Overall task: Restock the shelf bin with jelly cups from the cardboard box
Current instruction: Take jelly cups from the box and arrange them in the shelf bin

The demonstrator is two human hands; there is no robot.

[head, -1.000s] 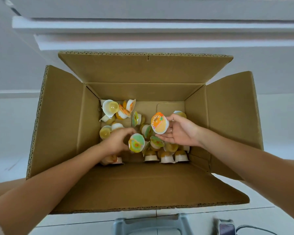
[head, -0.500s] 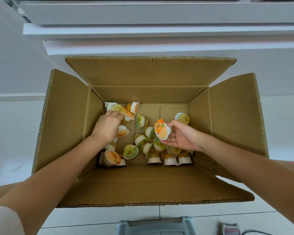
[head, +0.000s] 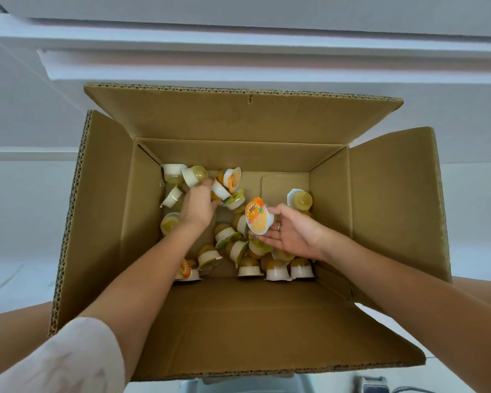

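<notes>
An open cardboard box [head: 102,222] stands on the floor with several loose jelly cups [head: 250,268] scattered on its bottom. Inside the box, my right hand [head: 292,234] holds an orange-lidded jelly cup [head: 256,215] between thumb and fingers, lid facing me. My left hand [head: 197,205] reaches into the back left corner and curls its fingers round a white jelly cup [head: 220,190] among the pile there. A single cup [head: 299,198] lies apart at the back right. The shelf bin is not in view.
White shelf edges [head: 238,38] run across the top, behind the box. The box's four flaps stand open, the near one [head: 267,336] lying toward me. A grey plastic object [head: 238,387] and a small device [head: 374,385] sit at the bottom edge on the white floor.
My left hand moved from the box's middle to the back left corner and closed on a cup there. My right hand stayed almost still with its orange-lidded cup.
</notes>
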